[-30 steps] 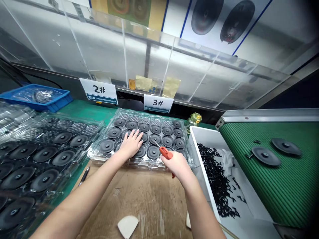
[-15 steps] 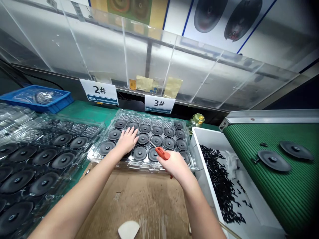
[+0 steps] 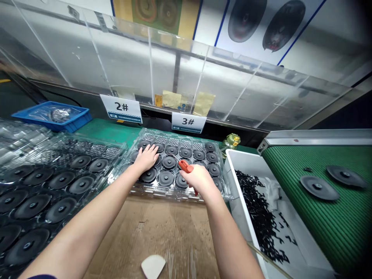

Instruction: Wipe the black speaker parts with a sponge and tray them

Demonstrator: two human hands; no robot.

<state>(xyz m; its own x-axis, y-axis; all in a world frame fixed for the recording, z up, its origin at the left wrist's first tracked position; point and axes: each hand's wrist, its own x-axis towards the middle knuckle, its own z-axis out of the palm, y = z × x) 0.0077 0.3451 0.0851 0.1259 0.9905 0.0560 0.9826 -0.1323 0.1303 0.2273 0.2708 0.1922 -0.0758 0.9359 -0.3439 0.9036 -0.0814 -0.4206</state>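
Left hand (image 3: 147, 157): palm down, fingers spread, grasping nothing, laid over the left portion of a clear moulded plastic tray (image 3: 162, 190). Whether the fingers bear on the black dished discs with small raised centres (image 3: 166, 178) or hover just above cannot be determined. Right hand (image 3: 200, 179): closed round a red-handled tool with a thin metallic tip (image 3: 185, 166). The tip points away from the body and towards the left, over the middle of the tray; its contact with any disc is not verifiable at this size.

Position: the tray lies beyond the bare front part of the brown wooden worktop (image 3: 174, 228), between a second clear tray of black discs (image 3: 61, 180) and a white plastic box (image 3: 245, 160) of small black parts (image 3: 261, 221).

Assessment: steadying force is best put on the tray's frame, since pressure on disc faces could mark them. The left fingers should be kept out of the tip's path. The tool slants; a steeper angle would probably reduce skidding. One disc at a time, with light pressure, is advised.
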